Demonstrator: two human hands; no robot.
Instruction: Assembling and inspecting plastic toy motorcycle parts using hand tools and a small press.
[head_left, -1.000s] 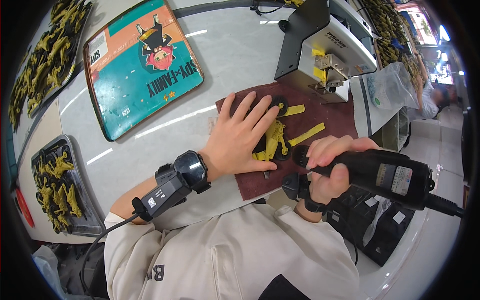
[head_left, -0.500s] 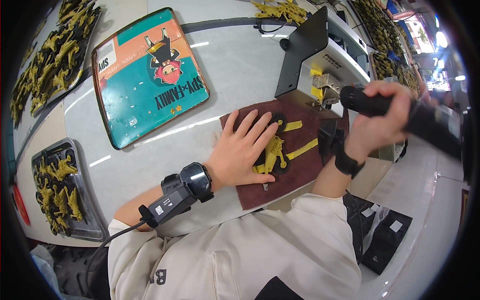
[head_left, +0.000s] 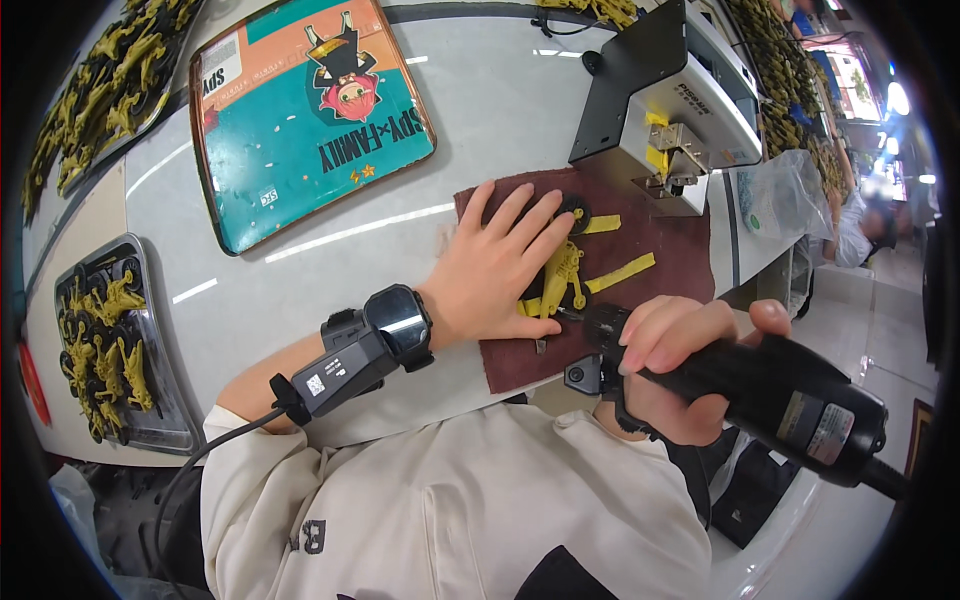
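My left hand point(head_left: 505, 265) lies flat with spread fingers over a small yellow toy bike point(head_left: 561, 278) with black wheels, pressing it to a maroon cloth point(head_left: 685, 240). The hand hides much of the toy's left side. Strips of yellow tape point(head_left: 622, 272) run out to the right of the toy. Wrapped around a black electric screwdriver point(head_left: 740, 385), my right hand point(head_left: 675, 365) holds it tilted, its front end pointing left. The bit reaches the toy's lower wheel near my left thumb; whether it sits on a screw I cannot tell.
Behind the cloth stands a grey and black box-shaped machine point(head_left: 650, 105) with a metal fitting in front. A teal and orange pictured tray point(head_left: 300, 180) lies at the back left. Metal trays point(head_left: 180, 425) of yellow toys stand at the left. A clear plastic bag point(head_left: 790, 195) sits right.
My right hand has brought the screwdriver from the machine's metal fitting down and toward me, to the toy's lower wheel. The left hand stays on the toy.
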